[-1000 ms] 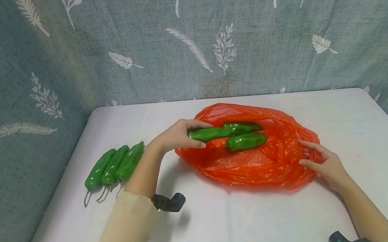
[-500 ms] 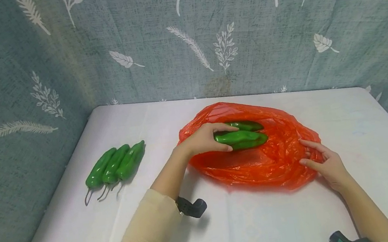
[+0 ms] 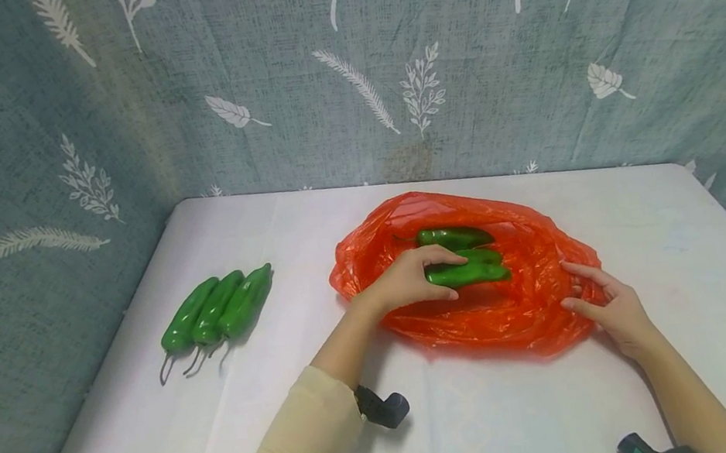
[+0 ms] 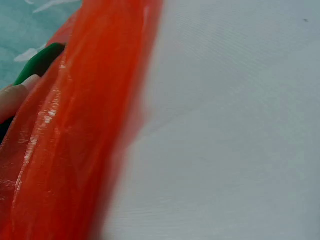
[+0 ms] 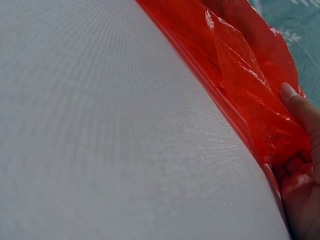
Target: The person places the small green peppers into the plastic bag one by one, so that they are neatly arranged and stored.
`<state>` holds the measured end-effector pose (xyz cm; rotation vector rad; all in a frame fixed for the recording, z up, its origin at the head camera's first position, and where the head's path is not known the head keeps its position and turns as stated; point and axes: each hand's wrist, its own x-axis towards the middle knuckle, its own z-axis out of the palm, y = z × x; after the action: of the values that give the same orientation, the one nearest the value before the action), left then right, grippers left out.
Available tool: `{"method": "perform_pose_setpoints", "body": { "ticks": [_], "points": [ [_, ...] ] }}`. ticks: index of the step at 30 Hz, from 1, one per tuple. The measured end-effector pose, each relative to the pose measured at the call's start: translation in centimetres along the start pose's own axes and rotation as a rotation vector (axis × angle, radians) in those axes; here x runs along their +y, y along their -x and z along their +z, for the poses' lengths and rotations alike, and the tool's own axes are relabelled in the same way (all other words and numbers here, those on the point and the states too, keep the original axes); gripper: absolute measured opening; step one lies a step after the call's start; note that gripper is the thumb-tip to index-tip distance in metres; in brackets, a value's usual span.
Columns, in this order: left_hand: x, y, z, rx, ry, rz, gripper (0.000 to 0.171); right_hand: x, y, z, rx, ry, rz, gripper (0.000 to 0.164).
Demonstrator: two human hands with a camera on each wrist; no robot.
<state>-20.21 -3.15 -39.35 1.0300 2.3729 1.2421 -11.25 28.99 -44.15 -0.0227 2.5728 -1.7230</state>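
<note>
A red plastic bag (image 3: 403, 212) lies spread on the white table with its mouth facing up. Inside it my left hand (image 3: 406, 281) holds a green pepper (image 3: 476, 273) by its near end, thumb on the near side and fingers on the far side. Just behind are a second pepper (image 3: 482, 256) and a third pepper (image 3: 454, 236), lying side by side in the bag. My right hand (image 3: 618, 310) holds the bag's right edge, thumb over the film and some fingers showing through it. In the left wrist view the bag hides most of the held pepper (image 4: 42, 62).
Three more green peppers (image 3: 217, 311) lie in a row at the left of the white table (image 3: 250, 227), stems toward me. A patterned teal cloth (image 3: 303, 110) rises behind the table and along its left side.
My left hand has carried its pepper rightward and nearer to me, into the bag, beside the two peppers there. My right hand has stayed at the bag's edge.
</note>
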Motion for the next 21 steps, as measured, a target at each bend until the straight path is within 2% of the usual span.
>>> {"method": "perform_pose_setpoints", "body": {
  "ticks": [9,14,21],
  "points": [
    [-1.1,0.4,1.1,0.017,-0.057,0.001,0.047,0.1,0.0,0.0,0.008,0.032,0.013,0.058],
    [-1.4,0.5,1.3,0.028,-0.057,0.024,0.05,0.1,0.0,0.1,0.01,0.036,0.006,0.058],
    [-1.6,0.6,1.8,0.013,-0.052,0.002,0.053,0.1,0.0,0.1,0.016,0.037,0.013,0.058]
  ]
}}
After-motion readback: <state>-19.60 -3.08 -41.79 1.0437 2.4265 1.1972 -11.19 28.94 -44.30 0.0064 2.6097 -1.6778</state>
